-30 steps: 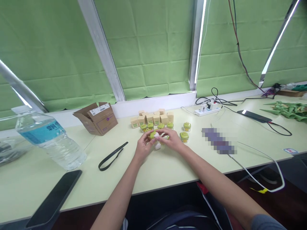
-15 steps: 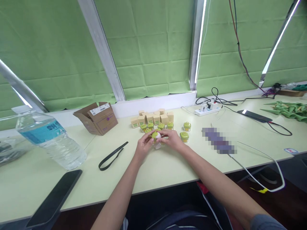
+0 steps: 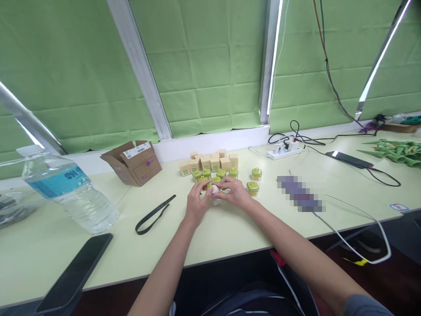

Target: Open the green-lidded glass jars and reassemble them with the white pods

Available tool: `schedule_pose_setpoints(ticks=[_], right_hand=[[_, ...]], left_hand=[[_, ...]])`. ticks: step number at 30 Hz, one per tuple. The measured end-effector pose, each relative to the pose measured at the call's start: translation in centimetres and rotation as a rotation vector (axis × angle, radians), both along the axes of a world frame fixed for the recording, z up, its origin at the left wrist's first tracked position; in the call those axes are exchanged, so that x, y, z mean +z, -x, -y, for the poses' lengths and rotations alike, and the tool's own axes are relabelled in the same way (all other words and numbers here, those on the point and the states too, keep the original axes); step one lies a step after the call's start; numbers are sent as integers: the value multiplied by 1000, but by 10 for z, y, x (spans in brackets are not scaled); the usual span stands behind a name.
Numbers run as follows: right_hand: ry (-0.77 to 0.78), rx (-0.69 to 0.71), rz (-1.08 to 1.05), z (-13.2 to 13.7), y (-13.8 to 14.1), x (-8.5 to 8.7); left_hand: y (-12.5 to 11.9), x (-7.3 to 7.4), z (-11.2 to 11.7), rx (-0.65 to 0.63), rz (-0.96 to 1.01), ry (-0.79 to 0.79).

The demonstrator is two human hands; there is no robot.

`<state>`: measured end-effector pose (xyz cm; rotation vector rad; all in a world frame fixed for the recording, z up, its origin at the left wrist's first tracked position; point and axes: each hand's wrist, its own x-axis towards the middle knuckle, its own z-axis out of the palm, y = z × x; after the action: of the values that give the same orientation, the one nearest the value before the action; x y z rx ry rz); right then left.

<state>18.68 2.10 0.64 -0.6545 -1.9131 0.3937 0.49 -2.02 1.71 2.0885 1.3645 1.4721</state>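
Note:
At the middle of the table, my left hand (image 3: 198, 201) and my right hand (image 3: 235, 193) meet with fingers closed around a small green-and-white rounded piece (image 3: 215, 189). Its exact kind is partly hidden by the fingers. A bit of whitish, see-through material (image 3: 216, 201) shows just below it. Several small clear boxes with green lids stand behind my hands, one green-lidded box (image 3: 233, 172) among them. Two more sit to the right: a nearer green-lidded box (image 3: 253, 188) and a farther green-lidded box (image 3: 256, 174).
Small cardboard boxes (image 3: 225, 164) cluster behind the green lids. Left are an open brown carton (image 3: 140, 166), a black strap (image 3: 151, 216), a water bottle (image 3: 72, 188) and a dark phone (image 3: 77, 272). A power strip (image 3: 285, 150) and cables lie right.
The held piece has turned and dropped slightly between my fingers, showing less green and a rounded white side. Both hands have shifted only a little.

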Motion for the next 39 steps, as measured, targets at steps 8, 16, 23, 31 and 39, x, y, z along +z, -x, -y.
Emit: schedule_pose_setpoints(ticks=[8, 16, 23, 31, 39], right_hand=[[-72, 13, 44, 5, -1, 3], [-126, 5, 68, 4, 0, 1], [-163, 11, 63, 3, 0, 2], [-297, -39, 101, -2, 4, 1], [-446, -125, 110, -1, 7, 2]], left_hand=[[0, -2, 1, -6, -74, -11], [2, -9, -4, 28, -119, -86], [3, -10, -7, 16, -219, -111], [4, -8, -7, 34, -260, -110], [3, -7, -6, 38, -296, -117]])
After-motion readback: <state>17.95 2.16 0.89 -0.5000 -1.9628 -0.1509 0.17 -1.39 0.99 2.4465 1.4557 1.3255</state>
